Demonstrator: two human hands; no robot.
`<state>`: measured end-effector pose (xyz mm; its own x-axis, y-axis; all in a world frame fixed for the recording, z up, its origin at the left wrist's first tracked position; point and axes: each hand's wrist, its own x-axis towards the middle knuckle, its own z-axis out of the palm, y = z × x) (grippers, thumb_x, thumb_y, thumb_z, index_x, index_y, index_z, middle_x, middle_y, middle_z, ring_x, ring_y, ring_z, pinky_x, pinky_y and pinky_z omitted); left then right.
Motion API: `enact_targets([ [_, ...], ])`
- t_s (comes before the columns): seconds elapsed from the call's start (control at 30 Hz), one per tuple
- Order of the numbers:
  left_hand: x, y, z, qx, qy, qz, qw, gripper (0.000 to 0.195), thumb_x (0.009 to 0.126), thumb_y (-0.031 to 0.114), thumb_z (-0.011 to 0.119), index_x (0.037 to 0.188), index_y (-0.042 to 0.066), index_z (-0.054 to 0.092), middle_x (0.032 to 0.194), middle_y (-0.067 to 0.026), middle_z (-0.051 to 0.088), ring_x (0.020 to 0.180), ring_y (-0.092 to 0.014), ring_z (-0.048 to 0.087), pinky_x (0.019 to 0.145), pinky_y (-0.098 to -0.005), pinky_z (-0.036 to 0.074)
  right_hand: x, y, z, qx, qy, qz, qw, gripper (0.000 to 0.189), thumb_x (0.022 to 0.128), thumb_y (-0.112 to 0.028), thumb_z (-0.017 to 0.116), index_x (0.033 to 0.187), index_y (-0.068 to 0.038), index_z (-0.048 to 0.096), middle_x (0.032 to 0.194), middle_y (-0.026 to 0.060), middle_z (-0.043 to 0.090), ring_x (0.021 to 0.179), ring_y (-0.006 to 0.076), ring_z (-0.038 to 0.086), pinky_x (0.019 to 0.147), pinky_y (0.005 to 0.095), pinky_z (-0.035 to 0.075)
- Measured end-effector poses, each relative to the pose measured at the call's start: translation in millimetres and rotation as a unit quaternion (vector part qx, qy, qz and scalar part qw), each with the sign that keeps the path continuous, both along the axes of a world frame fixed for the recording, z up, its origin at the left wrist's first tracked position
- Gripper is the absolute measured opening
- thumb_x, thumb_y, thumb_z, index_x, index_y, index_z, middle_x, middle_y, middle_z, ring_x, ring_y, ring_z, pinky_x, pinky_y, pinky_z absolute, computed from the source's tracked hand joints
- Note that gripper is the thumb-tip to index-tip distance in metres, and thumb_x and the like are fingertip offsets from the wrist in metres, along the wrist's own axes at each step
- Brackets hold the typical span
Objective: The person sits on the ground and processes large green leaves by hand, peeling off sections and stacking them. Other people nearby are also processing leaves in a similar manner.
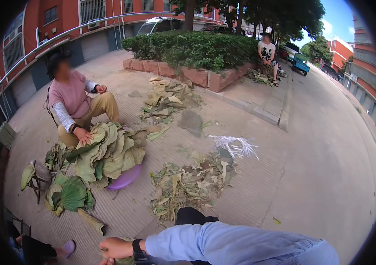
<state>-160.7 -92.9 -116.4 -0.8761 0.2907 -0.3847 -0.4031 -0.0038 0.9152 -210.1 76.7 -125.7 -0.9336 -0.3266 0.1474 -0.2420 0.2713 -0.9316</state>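
My right hand (118, 247), in a blue sleeve with a black wristband, reaches across the bottom edge of the view. Its fingers are curled at dried leaves (125, 261), which show above and below the hand. Just under it, only the fingertips of my left hand (106, 261) come into view, close to the right hand's fingers; the rest is cut off. Before me lies a heap of torn leaf scraps (188, 185). Beyond it is a bundle of white plastic strips (234, 145).
Left, a seated person (72, 96) rests a hand on large stacked leaves (108, 152) over a purple basin (126, 177). Loose leaves (73, 195) and a folding stool (37, 182) are nearby. Another leaf pile (171, 99) lies before a stone planter (194, 76). A slippered foot (70, 248) shows lower left.
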Motion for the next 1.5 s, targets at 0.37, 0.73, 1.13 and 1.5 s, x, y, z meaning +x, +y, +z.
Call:
enact_targets([
  [0.37, -5.4, 16.2, 8.6, -0.044, 0.035, -0.003, 0.998, 0.051, 0.091, 0.029, 0.061, 0.129, -0.004, 0.051, 0.123, -0.0154, 0.058, 0.107, -0.024, 0.057, 0.090, -0.0338, 0.046, 0.5, 2.2, -0.6, -0.062, -0.021, -0.098, 0.993, 0.023, 0.072, -0.018, 0.057, 0.083, 0.002, 0.060, 0.077, 0.0243, 0.062, 0.077, 0.0433, 0.059, 0.065, 0.0475, 0.044],
  [0.73, -2.2, 11.1, 0.6, -0.064, 0.071, 0.016, 0.995, 0.036, 0.091, 0.027, 0.060, 0.111, -0.002, 0.061, 0.100, -0.0097, 0.064, 0.088, -0.020, 0.058, 0.075, -0.0327, 0.046, -10.3, 5.0, 6.8, -0.157, -0.100, -0.056, 0.981, 0.019, 0.082, -0.018, 0.057, 0.081, 0.000, 0.057, 0.062, 0.0102, 0.056, 0.049, 0.0193, 0.054, 0.048, 0.0370, 0.041],
  [1.13, -5.1, -0.4, -9.9, 0.008, 0.010, 0.079, 0.997, 0.034, 0.089, 0.025, 0.062, 0.115, 0.002, 0.059, 0.102, -0.0065, 0.063, 0.090, -0.017, 0.059, 0.074, -0.0302, 0.049, -2.1, 6.5, 3.3, -0.033, -0.027, 0.016, 0.999, 0.016, 0.071, -0.017, 0.065, 0.079, -0.003, 0.062, 0.073, 0.0120, 0.064, 0.068, 0.0273, 0.062, 0.061, 0.0368, 0.048],
  [1.5, -6.1, -1.4, -14.0, -0.038, 0.052, 0.055, 0.996, 0.042, 0.092, 0.025, 0.057, 0.122, -0.004, 0.056, 0.115, -0.0123, 0.061, 0.102, -0.019, 0.058, 0.086, -0.0310, 0.046, -0.4, 7.3, -2.7, 0.025, 0.011, 0.015, 1.000, 0.010, 0.066, -0.009, 0.065, 0.075, -0.005, 0.061, 0.072, 0.0106, 0.062, 0.070, 0.0300, 0.061, 0.060, 0.0401, 0.045],
])
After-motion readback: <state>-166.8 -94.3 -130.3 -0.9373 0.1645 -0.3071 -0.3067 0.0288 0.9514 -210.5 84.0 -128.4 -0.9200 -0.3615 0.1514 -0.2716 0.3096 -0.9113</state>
